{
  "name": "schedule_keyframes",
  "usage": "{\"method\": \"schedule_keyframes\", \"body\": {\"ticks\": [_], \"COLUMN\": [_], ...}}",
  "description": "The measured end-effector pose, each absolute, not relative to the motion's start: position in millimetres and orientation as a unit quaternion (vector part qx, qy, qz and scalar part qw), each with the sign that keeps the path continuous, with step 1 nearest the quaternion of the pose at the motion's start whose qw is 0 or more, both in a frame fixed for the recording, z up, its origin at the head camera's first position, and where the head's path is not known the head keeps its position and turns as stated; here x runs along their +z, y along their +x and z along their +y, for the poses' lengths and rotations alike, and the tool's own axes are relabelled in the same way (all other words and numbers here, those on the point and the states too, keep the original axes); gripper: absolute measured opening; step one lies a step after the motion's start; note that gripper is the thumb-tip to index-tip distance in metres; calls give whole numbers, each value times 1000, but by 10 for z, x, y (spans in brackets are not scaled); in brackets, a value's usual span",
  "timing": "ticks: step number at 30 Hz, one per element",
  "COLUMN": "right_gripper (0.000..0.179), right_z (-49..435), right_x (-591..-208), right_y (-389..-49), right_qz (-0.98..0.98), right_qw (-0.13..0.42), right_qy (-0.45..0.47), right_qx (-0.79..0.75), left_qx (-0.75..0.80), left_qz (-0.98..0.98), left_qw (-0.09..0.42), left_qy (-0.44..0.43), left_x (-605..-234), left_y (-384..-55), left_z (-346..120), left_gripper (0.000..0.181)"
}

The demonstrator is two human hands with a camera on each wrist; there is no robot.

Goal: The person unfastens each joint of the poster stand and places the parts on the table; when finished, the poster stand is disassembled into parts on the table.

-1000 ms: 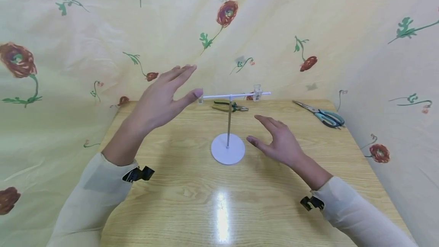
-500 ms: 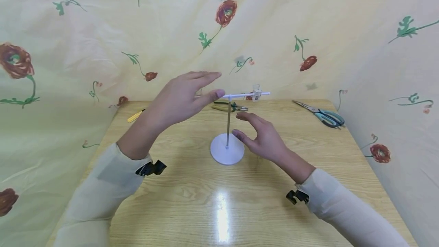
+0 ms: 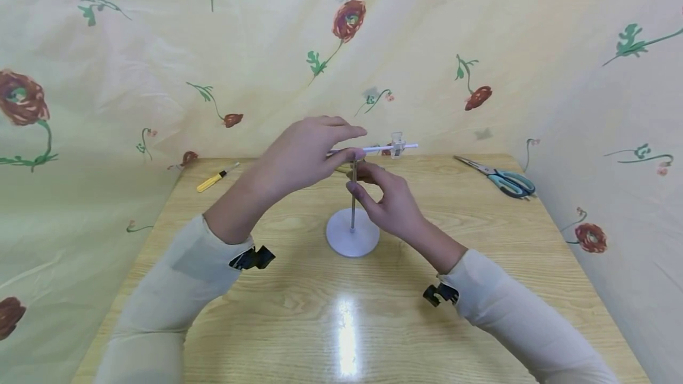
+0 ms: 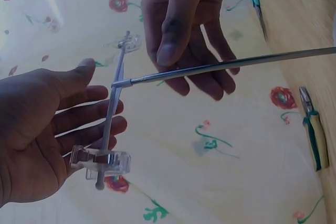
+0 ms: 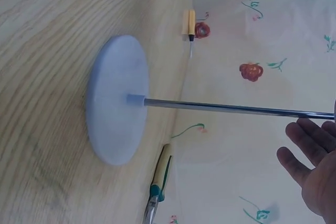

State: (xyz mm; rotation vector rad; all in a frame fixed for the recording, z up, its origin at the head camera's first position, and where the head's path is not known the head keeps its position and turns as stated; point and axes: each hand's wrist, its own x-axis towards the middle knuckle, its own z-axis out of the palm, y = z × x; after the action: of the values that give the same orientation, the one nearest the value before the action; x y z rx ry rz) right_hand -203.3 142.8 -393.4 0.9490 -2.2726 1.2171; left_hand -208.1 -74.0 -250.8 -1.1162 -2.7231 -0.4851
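A small stand rises from a round white base [image 3: 341,243], with a thin metal pole [image 3: 353,209] topped by a white crossbar [image 3: 377,149]. One clear plastic clip [image 3: 397,145] sits near the crossbar's right end. In the left wrist view, another clear clip [image 4: 105,162] is on the end nearer that camera. My left hand [image 3: 301,156] reaches around the left part of the crossbar, its fingers spread behind and thumb apart from it. My right hand [image 3: 392,203] is at the upper pole, fingers behind it and thumb just short of it.
Behind the stand, pliers [image 4: 315,135] with green and yellow handles lie at the table's back. A yellow-handled screwdriver [image 3: 211,182] is at the back left, and blue-handled scissors [image 3: 501,179] are at the back right. Flowered cloth [image 3: 283,46] hangs around the wooden table [image 3: 288,325].
Both hands have moved inward to the stand: the left to the right along the crossbar, the right leftward to the pole. The screwdriver has come into sight from behind the left arm.
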Motion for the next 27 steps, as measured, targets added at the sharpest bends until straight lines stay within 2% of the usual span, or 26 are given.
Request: {"method": "schedule_keyframes", "body": {"ticks": [6, 17, 27], "right_gripper": [27, 26, 24], "right_z": [1344, 1239, 1215], "right_x": [-3902, -3885, -3895], "right_y": [-2090, -2114, -2159], "right_qz": [-790, -782, -764], "right_qw": [197, 195, 210], "right_qy": [340, 317, 337], "right_qx": [471, 499, 509], "left_qx": [-152, -134, -95], "left_qz": [-910, -910, -916], "left_qw": [78, 84, 87], "left_qy": [-378, -383, -381], "left_x": [-2530, -2604, -2584], "left_y": [-2082, -2105, -2100], "left_z": [-644, -537, -490], "left_gripper": [37, 23, 22]}}
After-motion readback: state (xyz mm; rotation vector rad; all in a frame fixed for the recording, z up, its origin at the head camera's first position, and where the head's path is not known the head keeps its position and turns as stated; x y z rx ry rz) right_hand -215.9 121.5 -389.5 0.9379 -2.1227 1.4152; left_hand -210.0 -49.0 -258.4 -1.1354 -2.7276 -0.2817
